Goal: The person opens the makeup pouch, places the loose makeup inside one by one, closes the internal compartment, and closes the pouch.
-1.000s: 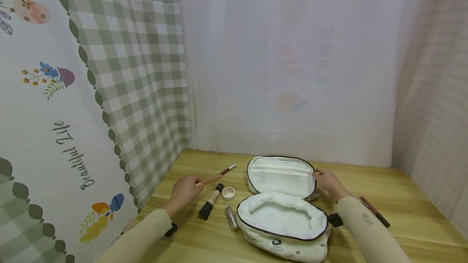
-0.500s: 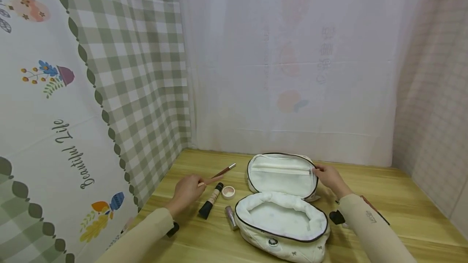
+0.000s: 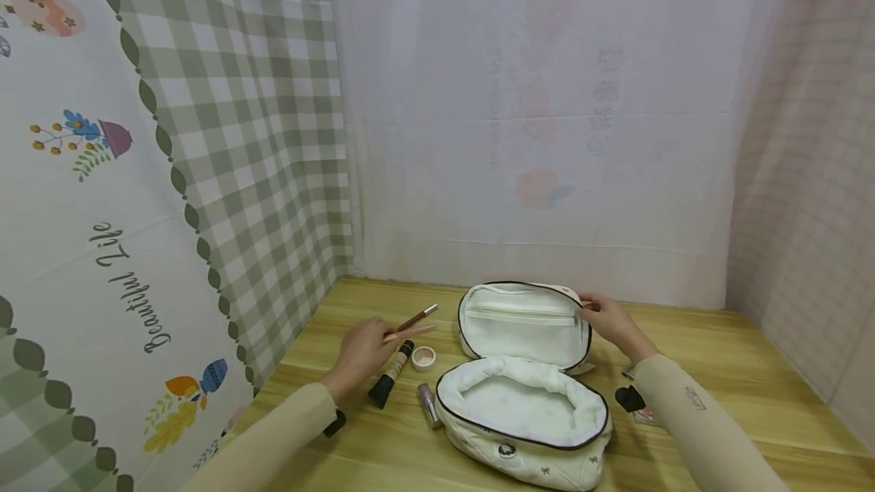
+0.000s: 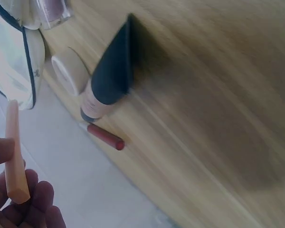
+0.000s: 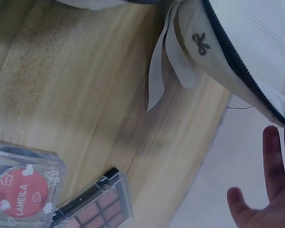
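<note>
A white quilted makeup bag (image 3: 519, 465) with black trim stands unzipped at the front middle. Its lid (image 3: 522, 336) is tipped back and shows an inner zip pocket. My right hand (image 3: 614, 325) holds the lid's right edge; in the right wrist view, fingers (image 5: 274, 164) reach that edge. To the left of the bag, my left hand (image 3: 362, 348) pinches a slim peach-coloured stick (image 4: 15, 156) between thumb and fingers, its tip pointing toward the lid. Beneath and beside the stick lie a reddish-brown pen (image 3: 417, 317) and a black-capped beige tube (image 3: 391, 376).
A small round pot (image 3: 424, 358) and a mauve lipstick-like tube (image 3: 428, 405) lie left of the bag. At its right are a clear-cased LAMEILA compact (image 5: 23, 192) and an eyeshadow palette (image 5: 97, 204). White curtains hang behind the wooden table (image 3: 738, 378).
My left hand has shifted slightly right with the peach stick. My right hand has moved up and back a little, and the lid stands somewhat more upright.
</note>
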The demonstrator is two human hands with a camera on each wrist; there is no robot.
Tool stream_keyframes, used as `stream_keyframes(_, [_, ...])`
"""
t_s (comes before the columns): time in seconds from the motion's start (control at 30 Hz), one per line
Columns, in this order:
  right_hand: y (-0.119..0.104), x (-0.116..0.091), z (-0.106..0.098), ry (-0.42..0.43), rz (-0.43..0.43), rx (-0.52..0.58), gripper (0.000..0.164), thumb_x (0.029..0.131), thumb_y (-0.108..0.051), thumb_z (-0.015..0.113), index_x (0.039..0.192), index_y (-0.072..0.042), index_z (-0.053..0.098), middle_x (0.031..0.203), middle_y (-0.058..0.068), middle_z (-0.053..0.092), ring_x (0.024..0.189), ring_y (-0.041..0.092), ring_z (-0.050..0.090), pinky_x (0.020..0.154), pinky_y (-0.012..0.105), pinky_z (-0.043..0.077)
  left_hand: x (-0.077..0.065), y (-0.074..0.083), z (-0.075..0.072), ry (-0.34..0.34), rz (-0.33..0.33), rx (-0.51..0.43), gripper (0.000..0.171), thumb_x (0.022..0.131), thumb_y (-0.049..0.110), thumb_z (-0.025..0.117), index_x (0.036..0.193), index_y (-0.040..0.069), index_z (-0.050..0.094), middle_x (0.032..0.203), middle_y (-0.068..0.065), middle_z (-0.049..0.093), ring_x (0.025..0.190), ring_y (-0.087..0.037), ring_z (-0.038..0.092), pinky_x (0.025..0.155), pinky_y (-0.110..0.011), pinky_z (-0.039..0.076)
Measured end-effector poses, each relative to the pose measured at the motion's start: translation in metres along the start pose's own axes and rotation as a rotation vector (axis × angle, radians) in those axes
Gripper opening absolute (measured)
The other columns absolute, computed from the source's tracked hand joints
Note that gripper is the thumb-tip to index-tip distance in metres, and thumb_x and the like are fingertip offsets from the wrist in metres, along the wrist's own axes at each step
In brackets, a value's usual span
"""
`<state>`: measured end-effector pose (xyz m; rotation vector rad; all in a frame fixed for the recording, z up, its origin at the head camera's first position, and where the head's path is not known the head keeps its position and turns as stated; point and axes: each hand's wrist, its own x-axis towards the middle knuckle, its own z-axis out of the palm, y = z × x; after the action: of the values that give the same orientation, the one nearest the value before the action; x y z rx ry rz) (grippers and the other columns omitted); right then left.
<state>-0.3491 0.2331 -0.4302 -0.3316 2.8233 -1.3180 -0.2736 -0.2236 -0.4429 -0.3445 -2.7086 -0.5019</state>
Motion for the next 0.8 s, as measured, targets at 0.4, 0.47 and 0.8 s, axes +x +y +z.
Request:
stream_keyframes(0.4, [-0.009, -0.002, -0.004, 0.079, -0.098, -0.155, 0.033, 0.100, -0.014, 0.057, 0.121, 0.010, 0.061, 0.112, 0.027, 0.065, 0.100, 0.039, 0.060, 0.082, 0.052, 0.050, 0.019, 0.024, 0.011, 0.077, 0.140, 0.000, 0.008, 0.085, 0.021, 0.078, 0.088, 0.013, 0.077, 0.089, 0.002, 0.063, 0.078, -0.017, 0.059, 0.069, -0.037, 0.049])
stream_keyframes(0.47, [-0.009, -0.003, -0.005, 0.079, -0.107, -0.167, 0.031, 0.099, -0.013, 0.057, 0.120, 0.010, 0.062, 0.109, 0.025, 0.066, 0.097, 0.036, 0.060, 0.080, 0.051, 0.050, 0.022, 0.028, 0.013, 0.075, 0.151, -0.003, 0.008, 0.086, 0.021, 0.077, 0.089, 0.014, 0.077, 0.090, 0.002, 0.063, 0.080, -0.017, 0.060, 0.072, -0.038, 0.049])
stream_keyframes(0.8, [-0.006, -0.007, -0.008, 0.057, -0.186, -0.185, 0.031, 0.099, -0.010, 0.059, 0.125, 0.009, 0.059, 0.109, 0.024, 0.067, 0.098, 0.038, 0.063, 0.081, 0.053, 0.051, 0.029, 0.038, 0.020, 0.084, 0.209, -0.015, 0.005, 0.086, 0.020, 0.076, 0.087, 0.014, 0.077, 0.090, 0.002, 0.065, 0.082, -0.017, 0.060, 0.074, -0.037, 0.050])
